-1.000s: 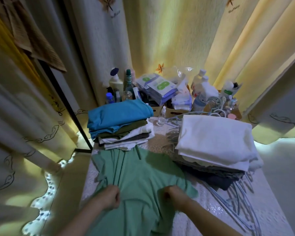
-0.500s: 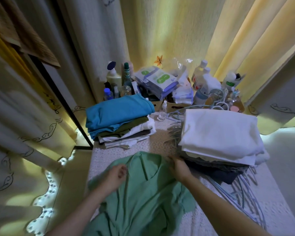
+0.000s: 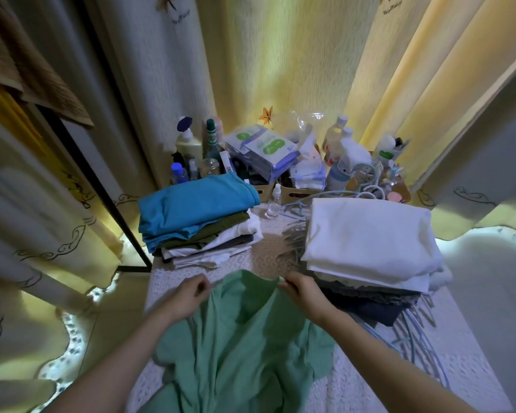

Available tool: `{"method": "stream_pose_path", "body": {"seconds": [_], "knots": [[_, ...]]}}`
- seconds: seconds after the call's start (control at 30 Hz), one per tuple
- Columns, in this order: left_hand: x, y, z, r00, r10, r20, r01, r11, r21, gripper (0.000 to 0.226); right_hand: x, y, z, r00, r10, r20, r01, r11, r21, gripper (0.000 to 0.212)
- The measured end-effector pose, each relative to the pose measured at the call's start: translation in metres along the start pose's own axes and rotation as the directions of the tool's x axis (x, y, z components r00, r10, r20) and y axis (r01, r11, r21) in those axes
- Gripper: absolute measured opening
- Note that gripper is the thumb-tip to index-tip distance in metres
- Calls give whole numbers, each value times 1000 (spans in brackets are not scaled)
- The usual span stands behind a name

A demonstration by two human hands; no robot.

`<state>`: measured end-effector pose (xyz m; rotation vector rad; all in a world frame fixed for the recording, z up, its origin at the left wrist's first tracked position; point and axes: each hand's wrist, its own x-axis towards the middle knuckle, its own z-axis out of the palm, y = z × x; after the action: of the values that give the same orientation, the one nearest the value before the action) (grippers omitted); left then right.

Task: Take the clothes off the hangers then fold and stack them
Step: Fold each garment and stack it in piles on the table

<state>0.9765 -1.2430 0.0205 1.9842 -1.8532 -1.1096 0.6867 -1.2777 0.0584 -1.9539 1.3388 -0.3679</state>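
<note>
Head cam feed from my end: green shirt (image 3: 245,338) lies crumpled at the near edge of the table (image 3: 385,383) and runs out of frame toward me. Left hand (image 3: 188,296) pinches its far edge on one side and right hand (image 3: 300,289) pinches the other, both w/ fingers curled on the fabric. No hanger in it afaict.

Blue-topped stack (image 3: 194,204) sits toward the far left corner, white-topped stack (image 3: 367,234) by the right edge w/ loose hangers (image 3: 411,329) poking out under it.

Worries imo: right hand is just beside that white stack, so a wide swing while spreading the shirt could knock it or snag a hanger hook. Fabric's also bunched in the middle, so folding now prob bakes in creases.
</note>
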Motion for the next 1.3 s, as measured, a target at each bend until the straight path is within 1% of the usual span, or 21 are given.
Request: {"method": "stream_pose_path", "body": {"seconds": [0.03,0.13,0.27,0.37,0.4,0.43,0.47,0.5,0.57,0.6,0.7,0.77,0.8,0.83,0.9,0.93,1.0,1.07,1.1,1.2,1.3], "knots": [[-5,3,-13,1000,2,-24,-3,998,-55,11,-6,-7,-9,1000,-25,-14,25,1000,14,43],[-24,18,-62,987,4,-158,-32,984,-173,12,-20,-27,-46,997,-73,-32,74,996,40,39],[-57,51,-123,958,65,-278,-139,957,-256,12,-30,-59,-111,990,-128,-54,129,991,19,42],[-82,89,-164,941,156,-300,-234,941,-245,5,-35,-90,-157,968,-226,-107,230,973,23,52],[-92,103,-178,927,201,-316,-278,935,-222,9,-37,-101,-173,955,-264,-136,270,963,25,50],[-101,117,-192,905,236,-355,-322,923,-209,13,-38,-112,-189,937,-305,-173,315,948,38,45],[-111,132,-204,876,260,-407,-367,907,-209,11,-39,-123,-205,912,-340,-230,362,930,59,36],[-120,148,-215,836,296,-462,-431,874,-222,4,-40,-134,-219,879,-363,-308,406,910,87,28],[-136,177,-228,766,338,-546,-539,801,-262,10,-43,-153,-240,810,-364,-461,470,872,139,26],[-141,188,-231,755,351,-553,-565,776,-280,12,-44,-160,-248,796,-359,-488,483,862,154,26],[-154,207,-236,734,388,-557,-604,748,-275,13,-54,-176,-267,798,-390,-460,503,850,153,20],[-155,208,-240,709,327,-624,-616,719,-323,15,-59,-179,-278,784,-384,-488,534,818,214,33],[-152,207,-239,711,292,-640,-605,717,-346,18,-61,-181,-279,792,-352,-500,526,808,264,40],[-148,209,-234,729,261,-632,-576,734,-361,23,-62,-183,-277,812,-313,-493,498,812,305,43],[-135,210,-217,777,182,-603,-485,783,-390,29,-57,-185,-264,875,-222,-431,377,870,317,41],[-129,212,-206,785,118,-608,-460,769,-445,30,-54,-186,-256,897,-156,-414,300,902,310,39],[-122,219,-190,781,-13,-625,-461,663,-590,28,-50,-190,-240,898,-18,-439,199,908,369,35],[-121,233,-175,779,-76,-622,-477,573,-667,25,-52,-201,-222,903,51,-428,174,864,472,31],[-121,243,-166,777,-64,-626,-488,567,-663,22,-53,-208,-214,915,53,-401,172,846,505,28],[-125,269,-138,717,20,-697,-551,629,-548,12,-54,-229,-182,963,-19,-270,197,731,654,19],[-131,279,-125,644,23,-765,-610,618,-496,12,-55,-239,-156,963,-64,-260,226,719,657,17]]}}
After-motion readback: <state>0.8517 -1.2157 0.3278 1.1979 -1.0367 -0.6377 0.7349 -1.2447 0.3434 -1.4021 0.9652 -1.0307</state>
